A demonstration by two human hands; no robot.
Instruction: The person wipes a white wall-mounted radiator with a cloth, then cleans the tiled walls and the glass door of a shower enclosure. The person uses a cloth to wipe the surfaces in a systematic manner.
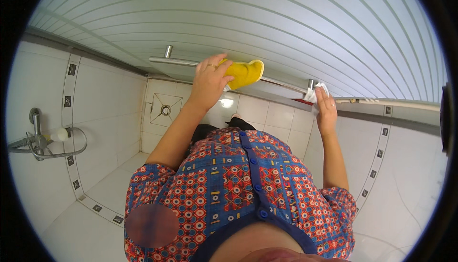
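Fingers of the left hand (210,78) curl over a soft yellow cloth (244,72), pressing it on a metal rail (281,82). Cloth's long axis runs along the rail, w/ its rounded end pointing right. Right hand (326,109) reaches up near the rail's right bracket, fingers closed on a crumpled white cloth (317,92). Rail is a smooth chrome tube below a ribbed white panel (248,19); glossy white tiles (109,95) w/ small dark square insets.
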